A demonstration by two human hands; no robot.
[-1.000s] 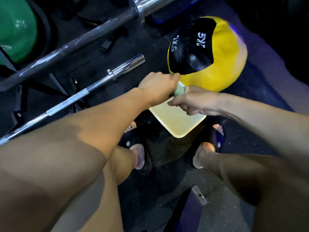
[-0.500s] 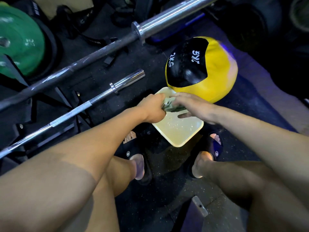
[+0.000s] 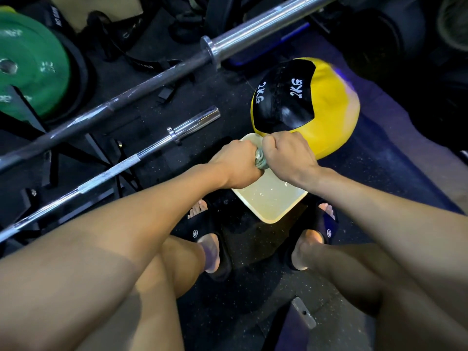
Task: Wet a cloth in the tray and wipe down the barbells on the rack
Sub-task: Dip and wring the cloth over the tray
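Both hands' fingers (image 3: 269, 143) hide most of the cloth (image 3: 260, 160).

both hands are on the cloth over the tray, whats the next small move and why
Probably finish wringing: the left hand and right hand both grip the bunched cloth above the tray, and neither barbell is touched yet. Then carry it left to the nearer bar.

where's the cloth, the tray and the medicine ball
cloth (image 3: 260, 160), head view, on the grey wad showing between the two fists
tray (image 3: 272, 211), head view, on its bare wet floor near the front corner
medicine ball (image 3: 336, 107), head view, on its yellow right side
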